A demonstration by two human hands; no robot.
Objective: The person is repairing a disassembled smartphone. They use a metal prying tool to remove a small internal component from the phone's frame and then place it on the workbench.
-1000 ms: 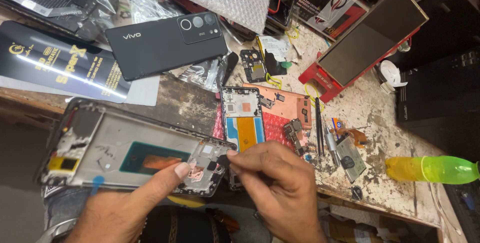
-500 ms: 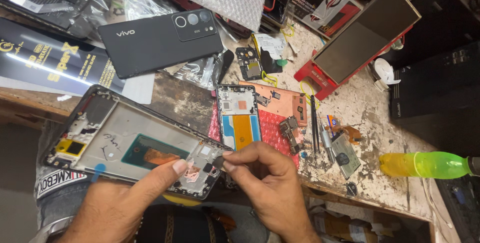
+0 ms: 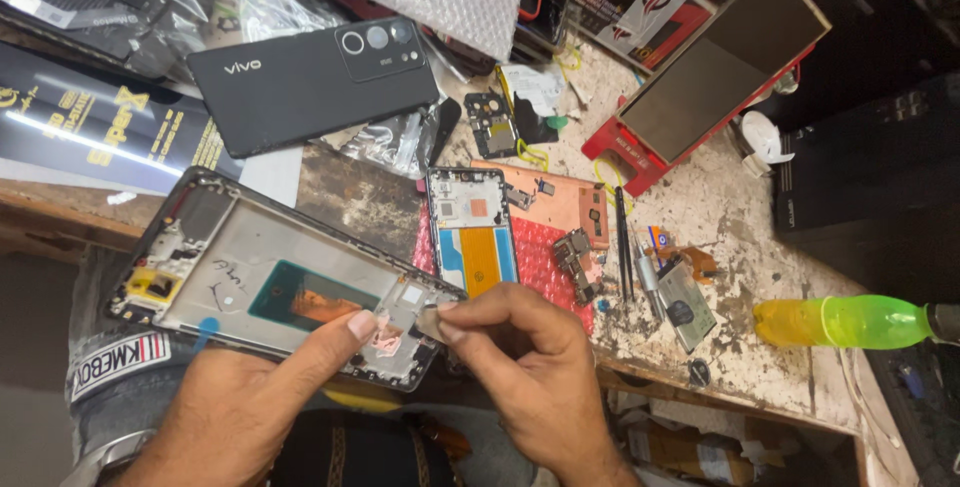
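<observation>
Left hand (image 3: 240, 407) steadying an opened phone frame (image 3: 270, 277) at the workbench edge (image 3: 700, 347) with thumb pressed on its lower end, right hand (image 3: 530, 367) pinching a small flat part (image 3: 430, 319) there, 1 black phone back (image 3: 315, 82) beyond

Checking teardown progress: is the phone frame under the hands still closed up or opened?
Opened. The grey metal phone frame lies with its bare inside facing up, and the black back cover lies apart on the workbench.

Bright even light, soft shadows, sharp focus, slight edge distortion.
</observation>
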